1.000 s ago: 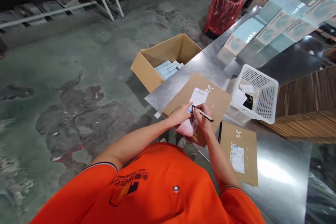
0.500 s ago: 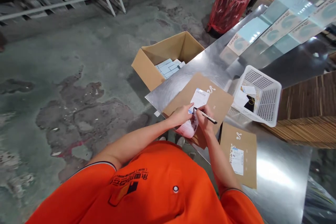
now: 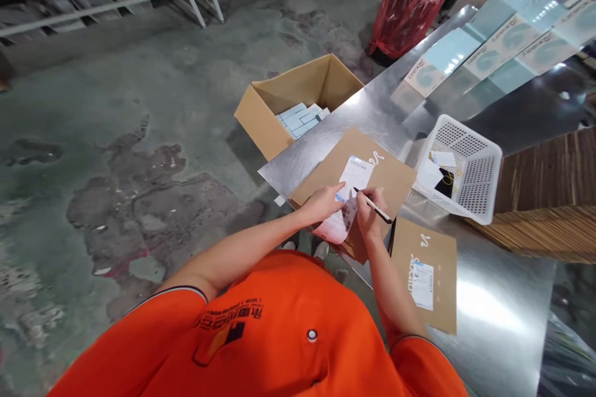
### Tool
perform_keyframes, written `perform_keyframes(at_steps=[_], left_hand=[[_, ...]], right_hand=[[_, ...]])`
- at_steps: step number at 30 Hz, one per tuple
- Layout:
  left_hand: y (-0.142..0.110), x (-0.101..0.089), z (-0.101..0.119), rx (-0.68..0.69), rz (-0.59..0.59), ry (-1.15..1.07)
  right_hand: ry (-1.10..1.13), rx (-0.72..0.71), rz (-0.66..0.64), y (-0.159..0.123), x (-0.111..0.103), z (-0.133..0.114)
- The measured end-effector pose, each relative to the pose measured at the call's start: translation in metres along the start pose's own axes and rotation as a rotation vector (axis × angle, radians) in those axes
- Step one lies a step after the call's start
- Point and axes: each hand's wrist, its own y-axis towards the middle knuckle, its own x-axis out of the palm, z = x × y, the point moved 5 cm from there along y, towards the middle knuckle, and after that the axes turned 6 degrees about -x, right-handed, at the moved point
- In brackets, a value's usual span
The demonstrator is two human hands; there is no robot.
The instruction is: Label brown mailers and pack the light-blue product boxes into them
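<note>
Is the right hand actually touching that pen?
Touching. The head view shows the right hand gripping the pen, whose ends stick out on both sides of the fingers.

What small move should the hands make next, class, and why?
Probably the right hand should guide the pen in a short stroke on the paper sheet: the pen's tip is already at the sheet, and the left hand rests on it, which should steady it.
</note>
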Motion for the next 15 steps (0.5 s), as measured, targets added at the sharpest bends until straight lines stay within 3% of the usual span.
perform_keyframes(at_steps=[15], left_hand=[[0.0001, 0.0006, -0.0006, 0.023, 0.006, -0.008]], right_hand=[[0.049, -0.002, -0.068, -0.0004, 0.0054, -0.0031]])
